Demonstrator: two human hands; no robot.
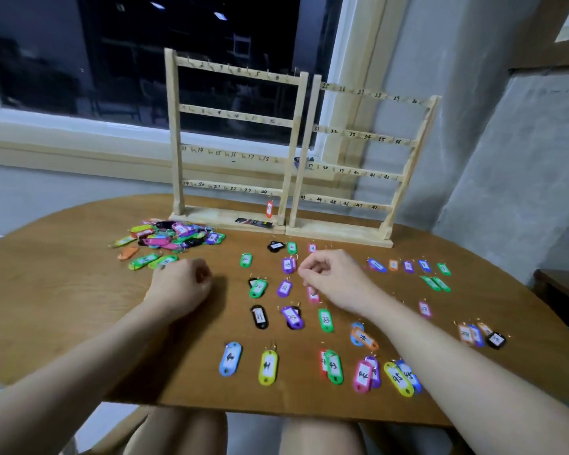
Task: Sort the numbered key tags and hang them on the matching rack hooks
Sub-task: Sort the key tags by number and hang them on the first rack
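Centre frame, right hand (329, 274), fingers curled, places key tags (326, 320) in numbered rows on tabletop (79, 307); whether it holds one is unclear; left hand (181, 284) is an empty fist.

Multicoloured key tags (178, 236), seemingly pale-wood racks (235, 142)

The single head view looks forward and down from above the seated person's lap, close over the near edge of the round wooden table (63, 290). It faces two wooden key racks (237, 139) at the table's far side, with a dark window (112, 60) behind. Wide-angle bending curves the edges.
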